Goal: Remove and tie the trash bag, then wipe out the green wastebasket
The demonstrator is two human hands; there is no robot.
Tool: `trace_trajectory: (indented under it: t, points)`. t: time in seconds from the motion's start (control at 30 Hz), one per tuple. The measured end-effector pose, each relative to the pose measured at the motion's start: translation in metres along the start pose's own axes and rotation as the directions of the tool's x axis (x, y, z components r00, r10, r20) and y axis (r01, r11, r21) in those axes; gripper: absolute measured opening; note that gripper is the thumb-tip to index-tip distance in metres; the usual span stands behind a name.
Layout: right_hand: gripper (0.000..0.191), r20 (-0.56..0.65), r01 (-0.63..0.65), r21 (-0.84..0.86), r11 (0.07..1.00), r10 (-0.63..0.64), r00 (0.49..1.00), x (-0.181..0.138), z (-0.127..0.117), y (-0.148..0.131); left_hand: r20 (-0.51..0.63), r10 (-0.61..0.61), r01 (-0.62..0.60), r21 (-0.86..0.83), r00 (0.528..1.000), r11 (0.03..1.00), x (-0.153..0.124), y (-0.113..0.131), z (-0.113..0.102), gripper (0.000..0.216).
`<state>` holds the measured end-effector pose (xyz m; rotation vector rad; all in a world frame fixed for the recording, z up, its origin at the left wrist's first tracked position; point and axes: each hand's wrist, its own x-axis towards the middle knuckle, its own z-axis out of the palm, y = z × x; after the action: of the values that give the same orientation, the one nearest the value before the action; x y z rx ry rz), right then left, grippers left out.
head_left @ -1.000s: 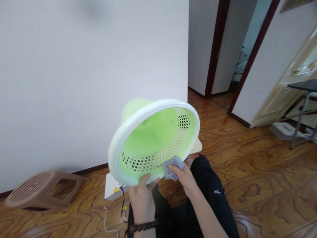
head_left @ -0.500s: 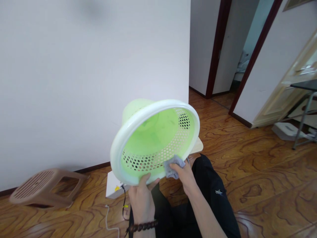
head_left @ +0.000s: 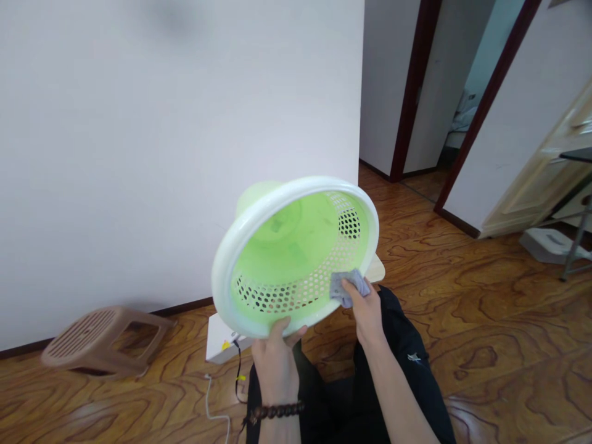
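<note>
A green plastic basket with a white rim and rows of holes is tilted on its side, its mouth turned toward me. My left hand, with a dark bead bracelet on the wrist, grips the bottom of the rim, thumb inside. In my right hand is a grey cloth, pressed against the lower right of the rim. The fingers of that hand behind the rim are partly hidden.
A brown plastic stool lies tipped at the left by the white wall. Below the basket are a white box and cables on the wooden floor. A black-topped table stands at the far right.
My right hand has slid the cloth along the rim to the right and upward. The basket is still in my left hand, and the view has shifted slightly.
</note>
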<state>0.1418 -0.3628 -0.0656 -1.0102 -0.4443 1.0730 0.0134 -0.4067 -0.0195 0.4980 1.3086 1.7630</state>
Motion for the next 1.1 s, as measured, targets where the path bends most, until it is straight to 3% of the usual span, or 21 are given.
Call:
trace_trajectory:
  t: [0.07, 0.2, 0.27, 0.47, 0.53, 0.7, 0.83, 0.93, 1.1]
  points:
    - [0.051, -0.020, 0.044, -0.020, 0.999, -0.044, 0.999, 0.004, -0.004, -0.002, 0.009, 0.002, -0.002, -0.004, 1.000, 1.000, 0.000, -0.001, 0.003, 0.036]
    - [0.050, 0.104, -0.074, -0.056, 0.996, 0.079, 0.991, -0.008, 0.001, 0.016, 0.000, -0.021, 0.021, 0.006, 1.000, 1.000, -0.003, 0.002, 0.007, 0.035]
    - [0.050, 0.102, -0.092, -0.054, 0.994, 0.097, 0.990, -0.011, 0.003, 0.019, -0.003, -0.033, 0.033, 0.019, 0.999, 0.999, -0.004, 0.005, 0.007, 0.036]
    - [0.076, -0.064, 0.132, -0.077, 0.988, -0.137, 0.988, 0.009, -0.014, -0.005, 0.026, 0.036, -0.037, 0.024, 0.999, 0.999, -0.004, 0.003, 0.005, 0.040]
    - [0.071, -0.031, 0.114, -0.122, 0.986, -0.118, 0.992, 0.005, -0.015, -0.003, 0.027, 0.044, -0.045, 0.026, 0.999, 0.999, -0.004, 0.000, 0.005, 0.042]
    - [0.038, 0.127, -0.065, -0.081, 0.995, 0.075, 0.989, -0.014, -0.007, 0.015, 0.048, 0.050, -0.052, 0.038, 0.998, 0.998, -0.007, -0.002, 0.004, 0.041]
    - [0.031, 0.156, -0.027, 0.062, 0.998, 0.017, 0.988, 0.002, -0.005, 0.001, 0.031, -0.011, 0.006, 0.165, 0.999, 0.986, -0.009, 0.004, 0.009, 0.045]
    - [0.031, 0.214, 0.007, 0.079, 0.997, -0.024, 0.977, 0.024, -0.001, -0.022, -0.001, 0.019, -0.018, 0.268, 1.000, 0.963, -0.005, 0.009, 0.007, 0.043]
    - [0.031, 0.304, 0.110, -0.014, 0.994, -0.100, 0.948, 0.032, 0.008, -0.044, 0.102, 0.037, -0.053, 0.162, 0.994, 0.985, 0.004, 0.011, -0.014, 0.050]
